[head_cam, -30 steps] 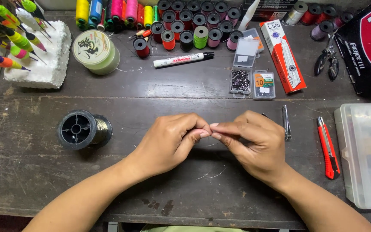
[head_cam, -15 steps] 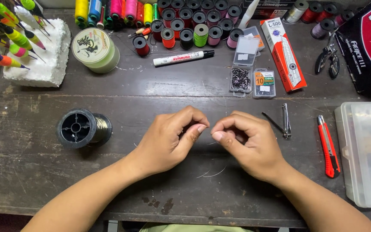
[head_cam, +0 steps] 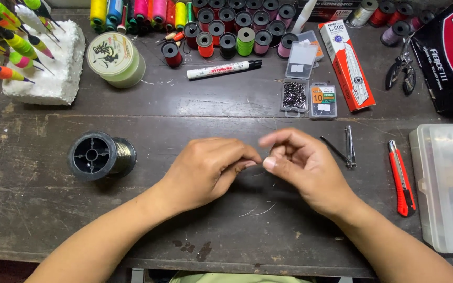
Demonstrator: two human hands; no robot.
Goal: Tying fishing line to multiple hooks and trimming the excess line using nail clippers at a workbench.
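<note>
At table centre, the left hand [head_cam: 205, 170] and right hand [head_cam: 302, 165] each pinch a hair-thin fishing line [head_cam: 255, 166], likely light, limp and slippery, best gripped between fingertips; black spool [head_cam: 100, 155] at nine o'clock.

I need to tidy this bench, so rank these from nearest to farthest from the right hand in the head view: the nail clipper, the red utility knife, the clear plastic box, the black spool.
Measured from the right hand:
1. Nail clipper, just to its right.
2. Red utility knife, further right.
3. Clear plastic box, at the table's right edge.
4. Black spool, far off on the left, past the left hand.
</note>
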